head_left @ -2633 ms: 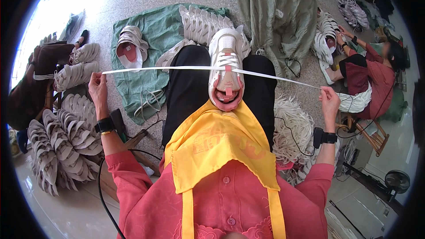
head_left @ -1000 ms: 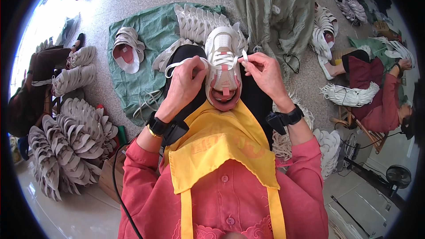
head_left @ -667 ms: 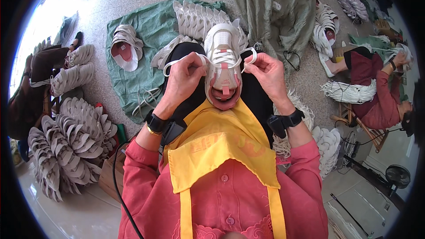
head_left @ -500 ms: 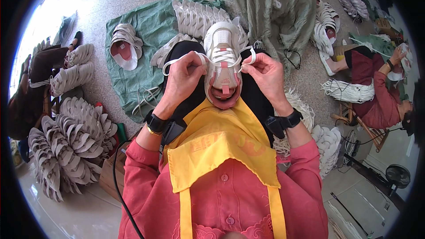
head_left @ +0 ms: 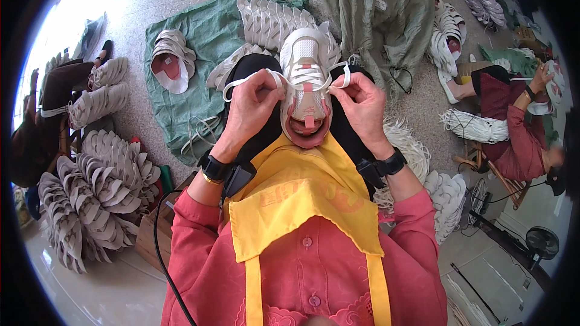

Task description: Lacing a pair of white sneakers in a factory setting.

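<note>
A pale beige shoe upper [head_left: 307, 105] with pink trim rests between my knees, its heel opening toward me. White lace [head_left: 309, 76] crosses its front in several rows. At the upper's left edge my left hand [head_left: 257, 99] is closed in a pinch on one end of the shoelace, which loops out over the fingers. My right hand [head_left: 361, 105] pinches the other lace end close to the right eyelets, with a small loop standing above the fingertips.
A green cloth [head_left: 208, 42] on the floor carries a stack of shoe uppers [head_left: 172, 63] and some loose lace. More stacked uppers [head_left: 96, 196] lie at left. Bundled white laces [head_left: 408, 145] are to my right. A co-worker [head_left: 513, 127] sits far right, near a black fan [head_left: 542, 240].
My right hand has shifted very slightly left toward the upper, still pinching its lace. My left hand stays nearly in place. The co-worker's hands at far right have moved a little.
</note>
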The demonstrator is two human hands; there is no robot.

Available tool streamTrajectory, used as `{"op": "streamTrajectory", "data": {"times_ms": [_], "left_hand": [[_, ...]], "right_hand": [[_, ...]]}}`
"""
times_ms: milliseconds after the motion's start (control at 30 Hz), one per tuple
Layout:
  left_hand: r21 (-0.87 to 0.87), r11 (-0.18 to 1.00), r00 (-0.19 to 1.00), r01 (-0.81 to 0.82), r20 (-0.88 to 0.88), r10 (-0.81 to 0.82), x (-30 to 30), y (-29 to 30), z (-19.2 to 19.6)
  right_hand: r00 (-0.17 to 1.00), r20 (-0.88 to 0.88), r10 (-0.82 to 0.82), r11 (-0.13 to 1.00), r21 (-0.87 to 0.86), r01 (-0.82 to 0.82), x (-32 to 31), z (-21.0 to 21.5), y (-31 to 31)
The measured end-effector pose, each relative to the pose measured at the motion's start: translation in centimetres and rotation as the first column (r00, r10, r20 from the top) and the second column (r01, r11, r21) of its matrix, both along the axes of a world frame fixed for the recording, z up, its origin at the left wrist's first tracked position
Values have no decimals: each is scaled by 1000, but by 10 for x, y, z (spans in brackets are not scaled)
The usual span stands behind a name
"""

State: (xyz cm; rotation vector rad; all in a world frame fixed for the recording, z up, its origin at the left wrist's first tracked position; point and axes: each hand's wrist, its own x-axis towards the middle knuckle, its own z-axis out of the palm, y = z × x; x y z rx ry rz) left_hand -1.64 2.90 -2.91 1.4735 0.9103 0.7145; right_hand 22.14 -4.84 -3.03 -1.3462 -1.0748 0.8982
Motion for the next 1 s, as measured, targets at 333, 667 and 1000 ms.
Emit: {"op": "streamTrajectory", "data": {"times_ms": [333,667,1000], "left_hand": [[-57,998,994,-37,99,43,1,0,-8],[-204,975,954,-86,266,140,9,-4,-3],[13,993,993,-121,3,121,7,-8,-9]], "right_hand": [[952,291,91,995,-58,-77,1,18,-1],[986,86,144,981,-140,-131,5,4,4],[986,93,138,982,-139,-125,5,0,1]]}}
